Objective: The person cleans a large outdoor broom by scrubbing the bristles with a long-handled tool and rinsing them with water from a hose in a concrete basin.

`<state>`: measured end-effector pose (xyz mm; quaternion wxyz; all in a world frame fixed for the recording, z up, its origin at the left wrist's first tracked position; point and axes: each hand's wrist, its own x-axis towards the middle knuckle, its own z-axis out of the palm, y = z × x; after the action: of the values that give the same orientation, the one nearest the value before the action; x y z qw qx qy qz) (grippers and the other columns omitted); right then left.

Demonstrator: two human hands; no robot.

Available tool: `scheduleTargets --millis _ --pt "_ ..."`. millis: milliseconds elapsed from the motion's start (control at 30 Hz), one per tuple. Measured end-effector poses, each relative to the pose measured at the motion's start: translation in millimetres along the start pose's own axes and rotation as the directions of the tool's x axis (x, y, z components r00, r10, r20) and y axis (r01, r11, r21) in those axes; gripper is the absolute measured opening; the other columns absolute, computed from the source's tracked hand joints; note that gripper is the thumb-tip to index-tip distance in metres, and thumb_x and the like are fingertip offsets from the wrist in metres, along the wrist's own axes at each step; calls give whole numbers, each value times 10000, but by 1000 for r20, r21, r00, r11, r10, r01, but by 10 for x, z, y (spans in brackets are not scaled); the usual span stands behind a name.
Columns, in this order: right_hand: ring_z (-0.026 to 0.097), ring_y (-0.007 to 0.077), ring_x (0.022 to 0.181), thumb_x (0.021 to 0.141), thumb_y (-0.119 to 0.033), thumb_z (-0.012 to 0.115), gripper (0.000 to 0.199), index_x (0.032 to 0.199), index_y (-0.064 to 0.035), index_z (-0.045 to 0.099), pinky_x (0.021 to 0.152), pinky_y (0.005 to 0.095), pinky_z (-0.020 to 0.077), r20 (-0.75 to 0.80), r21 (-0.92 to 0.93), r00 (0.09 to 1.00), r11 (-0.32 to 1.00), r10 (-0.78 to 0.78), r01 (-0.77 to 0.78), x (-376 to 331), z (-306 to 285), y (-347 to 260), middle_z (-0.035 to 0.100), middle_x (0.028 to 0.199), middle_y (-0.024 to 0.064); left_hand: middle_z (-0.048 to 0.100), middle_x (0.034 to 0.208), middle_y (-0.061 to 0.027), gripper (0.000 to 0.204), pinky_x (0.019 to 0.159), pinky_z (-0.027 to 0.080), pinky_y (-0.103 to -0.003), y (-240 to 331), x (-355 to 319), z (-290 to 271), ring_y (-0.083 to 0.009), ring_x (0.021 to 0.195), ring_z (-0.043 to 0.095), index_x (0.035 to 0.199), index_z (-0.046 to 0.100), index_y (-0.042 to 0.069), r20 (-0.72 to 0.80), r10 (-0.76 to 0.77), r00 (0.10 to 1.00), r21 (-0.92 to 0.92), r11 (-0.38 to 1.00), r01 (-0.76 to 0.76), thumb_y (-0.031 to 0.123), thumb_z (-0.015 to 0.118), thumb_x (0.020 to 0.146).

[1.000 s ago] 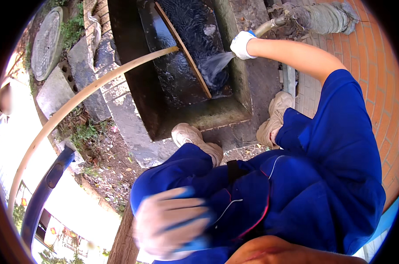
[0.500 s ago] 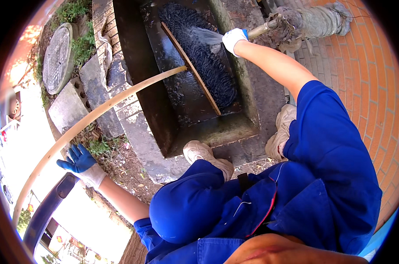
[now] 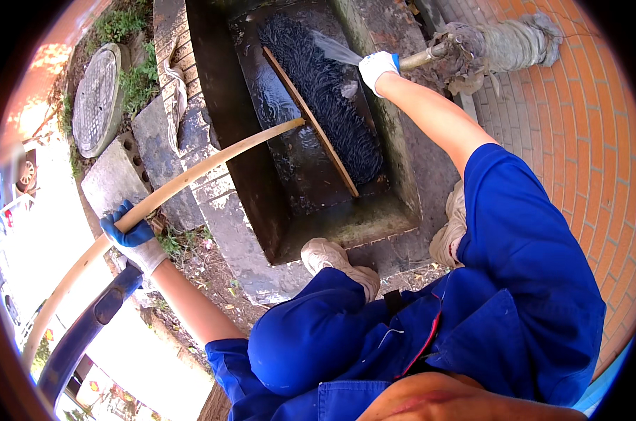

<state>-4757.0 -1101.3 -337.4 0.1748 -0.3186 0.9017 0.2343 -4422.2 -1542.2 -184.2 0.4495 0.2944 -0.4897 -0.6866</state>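
A wide mop with dark, stringy strands (image 3: 332, 112) lies wet in a concrete trough (image 3: 395, 165). Along it runs a wooden bar, and from that bar a long pale wooden handle (image 3: 191, 179) reaches out to the left, bowed by the lens. My left hand (image 3: 130, 233), in a white glove with a blue palm, is closed around this handle. My right hand (image 3: 378, 72), gloved alike, is wrapped about the end of a tan water pipe (image 3: 423, 56) at the trough's right wall. Water (image 3: 335, 49) sprays from that hand onto the strands; the pipe's mouth is hidden.
A dark blue metal tube (image 3: 93, 309) stands just below my left hand. Left of the trough lie a round manhole cover (image 3: 97, 98), a concrete block (image 3: 114, 175) and a rag (image 3: 176, 98). The upright pipe at right is wrapped in cloth (image 3: 518, 45). My shoes touch the trough's near edge.
My left hand, open beside the mop handle before, has closed around it. My right hand stays at the pipe end, with the spray still running. The view has shifted slightly.
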Motion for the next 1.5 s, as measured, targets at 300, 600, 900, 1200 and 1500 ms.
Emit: scheduleTargets --millis 300,600,900,1200,1500 --pt "699 266 839 851 -139 543 213 942 -69 722 677 404 539 -50 58 998 998 26 -23 126 -87 44 716 915 111 575 743 -69 264 834 515 -424 -39 -93 169 -267 798 622 898 549 45 -48 56 997 21 998 -55 271 675 851" --pt "695 249 857 836 -120 562 201 949 -94 726 658 410 530 -94 137 994 990 48 -35 132 -144 23 716 928 79 567 731 -79 250 844 534 -433 -14 -131 240 -257 754 613 804 515 46 -64 71 995 41 997 -69 263 609 885" --pt "698 272 836 859 -134 514 224 945 -63 709 697 395 542 -155 122 988 992 -3 22 76 -130 44 712 902 119 599 742 -75 254 806 536 -428 -61 -67 137 -287 776 647 899 564 57 -14 67 998 1 998 -67 280 677 851" --pt "698 276 829 873 -141 496 235 966 -60 697 702 393 544 -144 126 989 991 -16 34 76 -141 45 710 894 128 600 738 -77 247 807 536 -426 -71 -57 108 -288 772 646 886 558 61 -34 53 998 -12 998 -53 275 678 850" --pt "697 277 842 886 -182 511 256 1042 -47 662 699 398 538 -53 28 999 1000 -9 10 57 -111 37 708 926 132 563 689 -55 257 756 518 -373 -66 -110 183 -240 698 614 804 526 81 -18 70 997 15 997 -69 303 632 876"
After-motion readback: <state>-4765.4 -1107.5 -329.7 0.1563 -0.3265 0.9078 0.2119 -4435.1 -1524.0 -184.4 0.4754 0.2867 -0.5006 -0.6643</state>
